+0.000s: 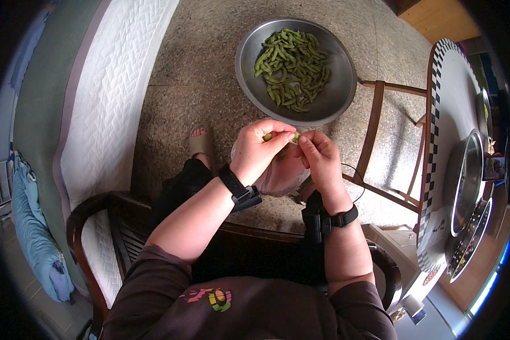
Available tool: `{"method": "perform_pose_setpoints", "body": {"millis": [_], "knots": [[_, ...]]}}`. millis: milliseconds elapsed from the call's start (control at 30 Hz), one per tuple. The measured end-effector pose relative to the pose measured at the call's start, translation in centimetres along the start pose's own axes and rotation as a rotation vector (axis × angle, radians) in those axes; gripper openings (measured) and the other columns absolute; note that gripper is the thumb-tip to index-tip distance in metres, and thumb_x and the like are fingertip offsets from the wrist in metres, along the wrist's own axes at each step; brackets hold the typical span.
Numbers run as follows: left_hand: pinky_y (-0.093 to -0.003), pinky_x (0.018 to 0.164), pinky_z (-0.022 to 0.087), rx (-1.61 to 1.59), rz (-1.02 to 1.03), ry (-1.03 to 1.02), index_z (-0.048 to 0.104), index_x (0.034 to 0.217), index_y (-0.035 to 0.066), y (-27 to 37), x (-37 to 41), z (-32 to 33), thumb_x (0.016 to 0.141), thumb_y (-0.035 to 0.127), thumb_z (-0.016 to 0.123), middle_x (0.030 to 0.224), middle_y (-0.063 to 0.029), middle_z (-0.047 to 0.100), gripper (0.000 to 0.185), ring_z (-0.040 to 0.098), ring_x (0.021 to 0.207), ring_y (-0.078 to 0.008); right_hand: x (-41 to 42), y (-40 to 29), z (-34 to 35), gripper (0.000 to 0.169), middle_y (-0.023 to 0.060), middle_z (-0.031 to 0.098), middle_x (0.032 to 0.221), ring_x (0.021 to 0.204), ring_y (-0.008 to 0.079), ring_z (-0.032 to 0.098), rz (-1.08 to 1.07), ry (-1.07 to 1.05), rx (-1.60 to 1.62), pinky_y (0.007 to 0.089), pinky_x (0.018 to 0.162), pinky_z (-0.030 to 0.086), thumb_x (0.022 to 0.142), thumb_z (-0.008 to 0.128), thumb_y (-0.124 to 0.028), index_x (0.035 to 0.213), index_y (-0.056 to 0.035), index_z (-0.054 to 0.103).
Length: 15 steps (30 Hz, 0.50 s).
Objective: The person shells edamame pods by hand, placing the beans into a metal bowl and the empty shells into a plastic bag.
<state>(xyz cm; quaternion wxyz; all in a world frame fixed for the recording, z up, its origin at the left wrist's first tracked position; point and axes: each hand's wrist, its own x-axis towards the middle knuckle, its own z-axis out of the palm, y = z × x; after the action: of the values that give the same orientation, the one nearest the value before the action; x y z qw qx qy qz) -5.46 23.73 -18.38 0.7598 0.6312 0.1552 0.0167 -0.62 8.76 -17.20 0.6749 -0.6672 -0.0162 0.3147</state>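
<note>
Both hands meet over a pale plastic bag (pixel 280 178), close to the near rim of a wide metal basin (pixel 340 89). My left hand (pixel 257 146) pinches a green bean pod (pixel 296 137) between thumb and fingers, and a bit of green (pixel 267 137) shows inside its curled fingers. On the pod's other end are the thumb and forefinger of my right hand (pixel 321 153). Many green soybean pods (pixel 291 63) lie heaped in the basin on the floor. The bag's contents are mostly hidden beneath my hands.
A wooden chair frame (pixel 372 127) and a table with a checkered edge (pixel 433 127) stand to the right, with a metal bowl (pixel 467 182) on the table. Along the left runs a bed with a white quilted cover (pixel 106 97). Wooden armchair arms (pixel 78 229) flank me.
</note>
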Motion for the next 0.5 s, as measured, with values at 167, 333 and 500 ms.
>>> {"method": "perform_pose_setpoints", "body": {"millis": [167, 333, 500], "knots": [[-0.0219, 0.078, 0.047, 0.09, 0.055, -0.02, 0.066, 0.094, 0.0, 0.0, 0.3, 0.1, 0.083, 0.004, 0.062, 0.091, -0.0051, 0.066, 0.012, 0.059, 0.084, -0.0084, -0.1, -0.2, 0.1, 0.009, -0.0007, 0.055, 0.069, 0.062, 0.0059, 0.048, -0.077, 0.023, -0.064, 0.0191, 0.057, 0.039, 0.09, 0.052, -0.009, 0.086, -0.0016, 0.056], [-0.0225, 0.077, 0.047, 0.154, 0.05, -0.041, 0.066, 0.094, 0.001, 0.2, 0.1, 0.0, 0.083, 0.006, 0.063, 0.09, -0.0052, 0.066, 0.012, 0.059, 0.085, -0.0085, 0.0, 0.4, 0.3, 0.006, -0.0007, 0.054, 0.069, 0.063, 0.0063, 0.049, -0.207, 0.059, -0.165, 0.02, 0.057, 0.041, 0.089, 0.054, -0.006, 0.085, -0.0016, 0.055], [-0.0237, 0.079, 0.047, 0.141, -0.038, -0.093, 0.063, 0.1, 0.0, 0.3, 0.0, -0.5, 0.085, 0.01, 0.061, 0.094, -0.0053, 0.065, 0.018, 0.059, 0.087, -0.0101, 0.0, 0.8, 0.5, 0.004, -0.0013, 0.053, 0.069, 0.063, 0.0068, 0.049, -0.287, 0.042, -0.249, 0.0205, 0.059, 0.041, 0.087, 0.054, -0.003, 0.084, -0.002, 0.055]]}}
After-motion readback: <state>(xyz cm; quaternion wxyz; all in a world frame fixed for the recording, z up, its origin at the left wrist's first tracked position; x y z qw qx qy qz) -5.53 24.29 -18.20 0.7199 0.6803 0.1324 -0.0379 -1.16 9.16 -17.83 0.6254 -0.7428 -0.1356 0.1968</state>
